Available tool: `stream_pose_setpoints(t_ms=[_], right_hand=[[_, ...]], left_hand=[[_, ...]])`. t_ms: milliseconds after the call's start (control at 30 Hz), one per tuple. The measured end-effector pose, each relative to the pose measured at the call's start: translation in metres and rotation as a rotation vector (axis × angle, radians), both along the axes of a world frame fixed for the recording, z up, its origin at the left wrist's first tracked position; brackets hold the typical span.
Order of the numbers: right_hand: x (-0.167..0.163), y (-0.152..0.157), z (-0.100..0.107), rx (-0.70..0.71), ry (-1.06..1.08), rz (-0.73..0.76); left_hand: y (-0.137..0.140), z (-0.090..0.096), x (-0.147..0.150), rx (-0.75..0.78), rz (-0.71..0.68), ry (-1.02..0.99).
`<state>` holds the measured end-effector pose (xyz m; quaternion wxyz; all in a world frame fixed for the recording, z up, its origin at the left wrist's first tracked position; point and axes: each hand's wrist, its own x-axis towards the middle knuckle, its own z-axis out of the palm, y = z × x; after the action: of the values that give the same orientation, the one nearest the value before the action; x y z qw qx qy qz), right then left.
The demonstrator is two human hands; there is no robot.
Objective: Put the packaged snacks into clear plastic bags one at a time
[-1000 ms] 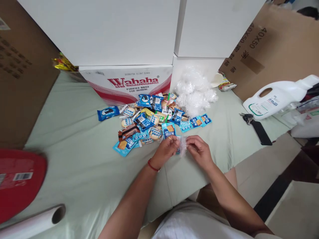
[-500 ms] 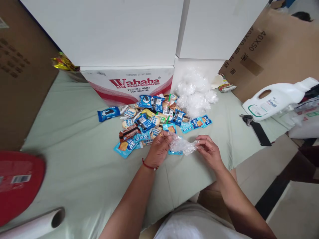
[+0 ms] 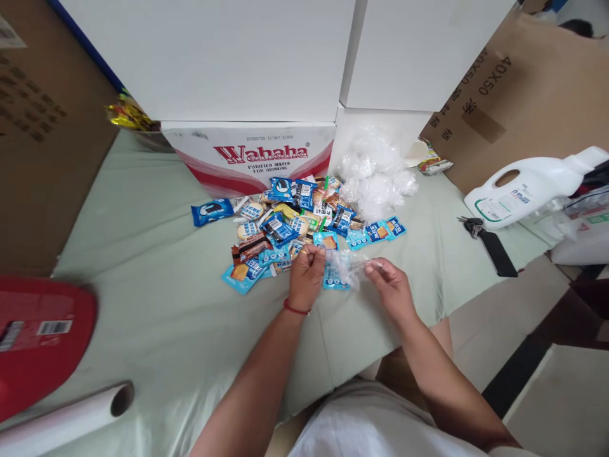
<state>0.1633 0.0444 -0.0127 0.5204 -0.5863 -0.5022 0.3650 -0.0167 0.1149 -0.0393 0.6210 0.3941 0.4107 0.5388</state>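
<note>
Between my two hands stretches a crumpled piece of clear plastic film (image 3: 349, 268), possibly a thin bag. My left hand (image 3: 307, 270) pinches its left end, and my right hand (image 3: 387, 282) pinches the right end. Just beneath and behind the film lie blue snack packets (image 3: 335, 278). A loose heap of small wrapped snacks (image 3: 280, 228) in blue, brown, white and green wrappers spreads beyond my left hand. Behind my right hand sits a pile of similar crumpled clear plastic (image 3: 375, 174).
A white Wahaha water carton (image 3: 257, 155) stands behind the snacks. On the right are a white detergent bottle (image 3: 528, 190) and keys with a black strap (image 3: 495, 251). A red object (image 3: 42, 343) and a white roll (image 3: 66, 422) lie at left on the green cloth (image 3: 157, 285).
The film is drawn into a narrower, more bunched shape between my hands. My right hand has shifted slightly left, closer to the left one. The whole view has tilted a little.
</note>
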Motion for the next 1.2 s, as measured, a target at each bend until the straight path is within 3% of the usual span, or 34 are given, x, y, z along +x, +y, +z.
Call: stream_pose_setpoints(t_ms=[133, 367, 567, 700, 867, 933, 1100, 1200], right_hand=[[0.010, -0.002, 0.001, -0.111, 0.353, -0.137], [0.021, -0.012, 0.012, -0.193, 0.411, -0.246], [0.035, -0.020, 0.023, -0.244, 0.490, -0.252], [0.047, -0.022, 0.030, -0.301, 0.525, -0.265], [0.044, -0.023, 0.032, -0.294, 0.684, -0.226], [0.039, -0.022, 0.032, -0.254, 0.784, -0.209], [0.022, -0.014, 0.033, -0.128, 0.999, -0.161], [0.012, -0.009, 0.032, -0.103, 1.087, -0.112]], left_hand=[[0.004, 0.002, -0.005, 0.010, -0.002, -0.023], [0.006, 0.007, -0.010, -0.095, -0.193, -0.142], [0.005, 0.014, -0.017, -0.124, -0.310, -0.199], [0.008, 0.014, -0.020, -0.127, -0.288, -0.193], [0.005, 0.018, -0.016, -0.016, -0.108, -0.204], [0.000, 0.021, -0.014, 0.010, -0.180, -0.188], [-0.018, 0.025, -0.008, 0.047, -0.562, -0.046], [-0.025, 0.023, -0.001, -0.029, -0.594, -0.035]])
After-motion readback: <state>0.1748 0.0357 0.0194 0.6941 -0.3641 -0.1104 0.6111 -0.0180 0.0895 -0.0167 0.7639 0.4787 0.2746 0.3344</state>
